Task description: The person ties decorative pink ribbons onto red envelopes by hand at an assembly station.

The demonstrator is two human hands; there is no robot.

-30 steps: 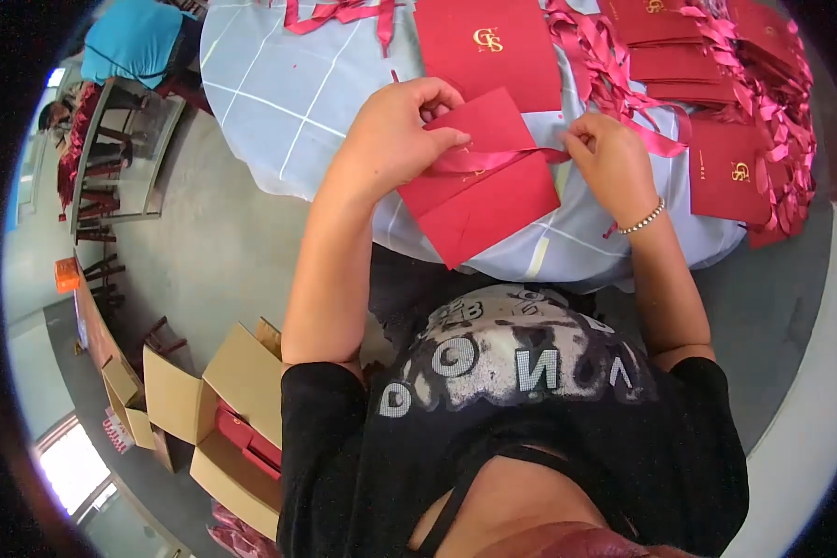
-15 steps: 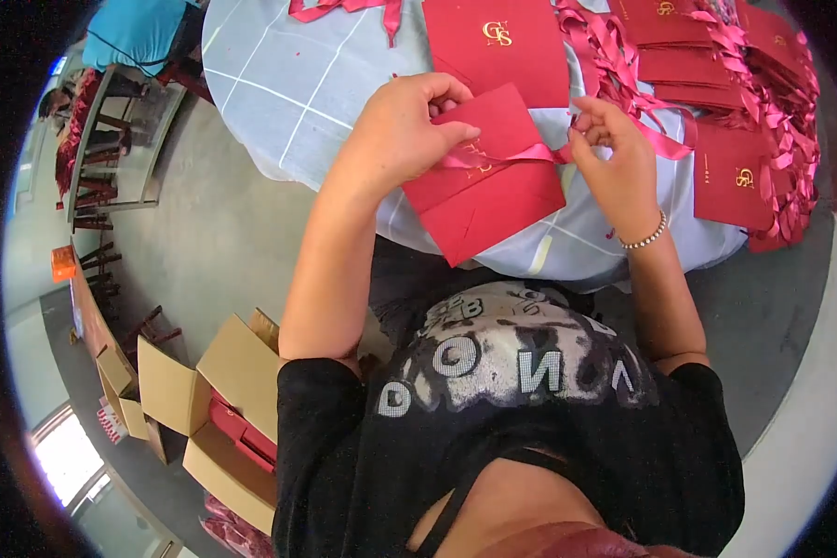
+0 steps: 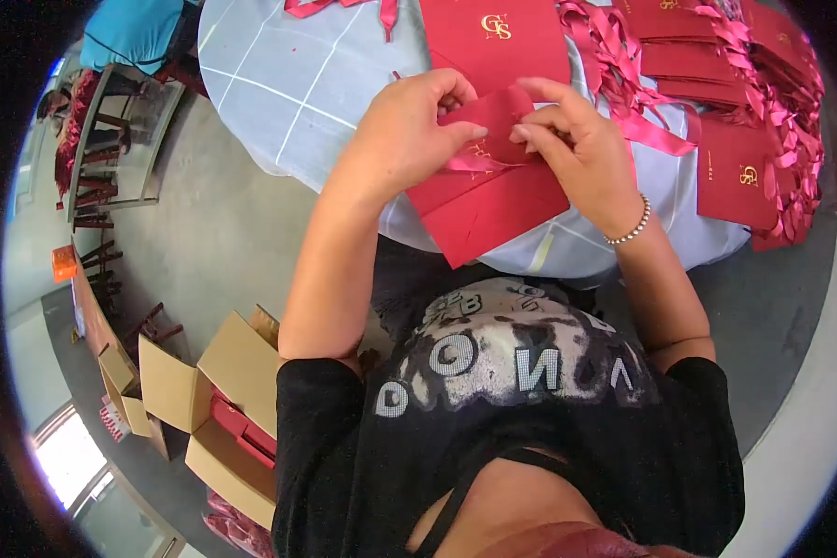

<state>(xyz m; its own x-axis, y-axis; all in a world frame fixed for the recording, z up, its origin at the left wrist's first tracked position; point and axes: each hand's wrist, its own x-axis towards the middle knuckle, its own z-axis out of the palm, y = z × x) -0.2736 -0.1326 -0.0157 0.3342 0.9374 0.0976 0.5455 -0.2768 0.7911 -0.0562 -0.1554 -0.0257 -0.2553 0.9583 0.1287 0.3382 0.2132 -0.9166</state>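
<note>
A red envelope (image 3: pixel 493 209) with gold print is held tilted above the cloth-covered table. My left hand (image 3: pixel 423 126) is closed on its upper left edge, thumb on the front and fingers curled behind. A pink satin ribbon (image 3: pixel 479 165) crosses the front of the envelope and runs toward my right hand (image 3: pixel 572 144). My right hand is at the envelope's upper right, thumb and fingers pinched on the ribbon; its end is hidden by the fingers. Just beyond lies a flat red folder (image 3: pixel 495 46) with a gold monogram.
Stacks of red envelopes (image 3: pixel 688 70) with pink ribbons (image 3: pixel 614 56) lie on the right of the table. Another loose ribbon (image 3: pixel 389 17) is at the far edge. An open cardboard box (image 3: pixel 172 386) with red items stands at lower left. The tablecloth (image 3: pixel 279 102) is checked.
My right hand has moved left and slightly up, from beside the envelope to over its upper right part, bringing the ribbon across. My left hand keeps its hold.
</note>
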